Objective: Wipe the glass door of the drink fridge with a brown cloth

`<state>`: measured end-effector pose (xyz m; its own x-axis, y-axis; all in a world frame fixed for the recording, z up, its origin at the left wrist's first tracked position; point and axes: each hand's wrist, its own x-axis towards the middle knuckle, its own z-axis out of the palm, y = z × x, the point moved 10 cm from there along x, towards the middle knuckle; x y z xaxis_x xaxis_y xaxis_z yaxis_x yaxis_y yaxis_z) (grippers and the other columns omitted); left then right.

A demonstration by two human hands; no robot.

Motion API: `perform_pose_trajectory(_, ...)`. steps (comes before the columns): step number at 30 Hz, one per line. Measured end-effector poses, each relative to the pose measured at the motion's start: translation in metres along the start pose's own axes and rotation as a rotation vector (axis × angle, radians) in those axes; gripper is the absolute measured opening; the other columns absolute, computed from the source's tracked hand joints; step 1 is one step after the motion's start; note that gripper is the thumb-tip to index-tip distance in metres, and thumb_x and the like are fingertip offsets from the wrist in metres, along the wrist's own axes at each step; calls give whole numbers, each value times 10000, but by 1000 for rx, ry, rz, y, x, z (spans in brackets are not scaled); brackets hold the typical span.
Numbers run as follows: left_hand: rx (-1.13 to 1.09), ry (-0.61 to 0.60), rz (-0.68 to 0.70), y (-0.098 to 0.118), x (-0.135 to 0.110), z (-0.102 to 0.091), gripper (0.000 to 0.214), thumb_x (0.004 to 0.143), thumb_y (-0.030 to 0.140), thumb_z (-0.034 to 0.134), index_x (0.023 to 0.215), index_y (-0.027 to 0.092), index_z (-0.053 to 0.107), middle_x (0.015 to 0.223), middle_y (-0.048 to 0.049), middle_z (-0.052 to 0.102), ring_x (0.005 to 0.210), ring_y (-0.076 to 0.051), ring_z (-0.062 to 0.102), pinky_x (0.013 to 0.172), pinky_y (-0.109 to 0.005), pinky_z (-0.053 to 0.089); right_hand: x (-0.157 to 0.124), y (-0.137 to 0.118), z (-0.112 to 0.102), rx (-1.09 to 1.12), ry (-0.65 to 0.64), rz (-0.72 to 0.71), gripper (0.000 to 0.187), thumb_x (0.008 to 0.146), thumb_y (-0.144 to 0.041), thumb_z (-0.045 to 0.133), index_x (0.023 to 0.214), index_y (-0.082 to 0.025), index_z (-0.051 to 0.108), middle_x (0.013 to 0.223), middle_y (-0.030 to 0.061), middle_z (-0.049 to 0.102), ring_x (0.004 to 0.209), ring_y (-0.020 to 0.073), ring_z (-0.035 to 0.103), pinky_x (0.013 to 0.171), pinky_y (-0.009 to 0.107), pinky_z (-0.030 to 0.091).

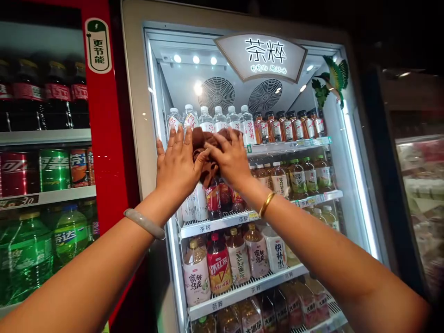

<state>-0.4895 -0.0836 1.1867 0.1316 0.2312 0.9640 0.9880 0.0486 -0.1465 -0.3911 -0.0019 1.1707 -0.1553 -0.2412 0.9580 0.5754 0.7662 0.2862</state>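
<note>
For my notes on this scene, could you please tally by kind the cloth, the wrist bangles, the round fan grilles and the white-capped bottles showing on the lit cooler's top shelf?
Crumpled brown cloth: 1
Smooth pale grey bangle: 1
Shiny gold-coloured bangle: 1
Round fan grilles with concentric rings: 2
Clear white-capped bottles with pale labels: 6
Total: 11

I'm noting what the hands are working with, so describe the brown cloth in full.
The brown cloth looks like soft, thin fabric, plain, with no print showing. It is bunched into loose, uneven folds, with a crumpled part hanging lower between the hands. It sits in front of the lit drinks cooler. The right hand lies over its right part; the left hand's thumb overlaps its left side. Its full outline is hidden.
</note>
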Motion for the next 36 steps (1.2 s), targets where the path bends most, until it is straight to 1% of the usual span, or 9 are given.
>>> perform_pose_trajectory(3, 32, -39, -29, -14, -14, 1, 881, 987, 753, 224, 1637, 165, 306, 1721, -153, 226, 1627, -318, 138, 1313, -587, -55, -25, -38, 13, -6, -112, 14, 534, 968, -376, 592, 1490, -281, 530, 1659, 81, 386, 1596, 454, 108, 1266, 766, 121)
perform_pose_trajectory(7, -2, -21, -93, -34, -20, -1, 901, 1000, 729, 138, 1632, 108, 302, 1691, -193, 295, 1609, -324, 216, 1313, -601, -18, -7, -63, 27, -35, -216, 11, 648, 919, -507, 621, 1501, -244, 512, 1711, 79, 286, 1591, 495, 50, 1250, 789, 31)
perform_pose_trajectory(12, -59, 33, -65, -38, -17, -4, 911, 989, 745, 208, 1656, 125, 233, 1711, -189, 234, 1619, -323, 176, 1319, -577, -32, 25, -33, 25, -112, -209, -81, 537, 999, -427, 553, 1527, -377, 470, 1676, 20, 364, 1587, 421, 184, 1247, 739, 215)
perform_pose_trajectory(16, -49, 19, -70, -28, -27, 1, 865, 1003, 719, 218, 1665, 163, 212, 1729, -165, 180, 1622, -332, 154, 1313, -596, -32, 4, -9, 12, -124, -114, -48, 426, 1046, -274, 449, 1438, -390, 570, 1629, -9, 432, 1550, 344, 304, 1252, 601, 332)
perform_pose_trajectory(21, -25, 30, -83, -20, -32, 13, 824, 1008, 714, 205, 1640, 196, 310, 1717, -136, 243, 1622, -306, 169, 1317, -574, -52, -34, -41, 16, -74, -143, -127, 361, 1010, -370, 508, 1331, -277, 645, 1628, 32, 433, 1573, 368, 225, 1305, 639, 169)
perform_pose_trajectory(24, -42, 82, -108, -25, -32, 15, 800, 1025, 682, 172, 1633, 186, 328, 1698, -134, 307, 1617, -282, 200, 1326, -543, -56, -28, -50, 21, -23, -207, -169, 607, 924, -543, 601, 1441, -230, 558, 1687, 88, 328, 1584, 429, 141, 1282, 714, 78)
perform_pose_trajectory(30, -7, 137, -98, -27, -37, 15, 759, 1045, 626, 200, 1644, 169, 296, 1708, -125, 284, 1621, -278, 183, 1335, -535, 10, 9, 13, 8, -6, -213, -176, 590, 893, -403, 688, 1457, -310, 543, 1642, 37, 399, 1567, 410, 195, 1279, 665, 186)
perform_pose_trajectory(33, 13, 118, -88, -24, -38, 20, 747, 1044, 616, 233, 1642, 174, 301, 1717, -112, 260, 1625, -283, 160, 1335, -549, 10, -10, 59, -11, -17, -102, 29, 502, 880, -312, 684, 1373, -260, 603, 1556, 89, 471, 1518, 416, 276, 1248, 655, 283)
perform_pose_trajectory(36, 33, 100, -64, -19, -38, 24, 722, 1047, 585, 269, 1648, 185, 284, 1729, -94, 220, 1630, -279, 134, 1334, -552, -10, -47, 53, -16, -19, -61, 50, 427, 885, -364, 680, 1289, -236, 633, 1507, 123, 476, 1484, 417, 318, 1247, 680, 280)
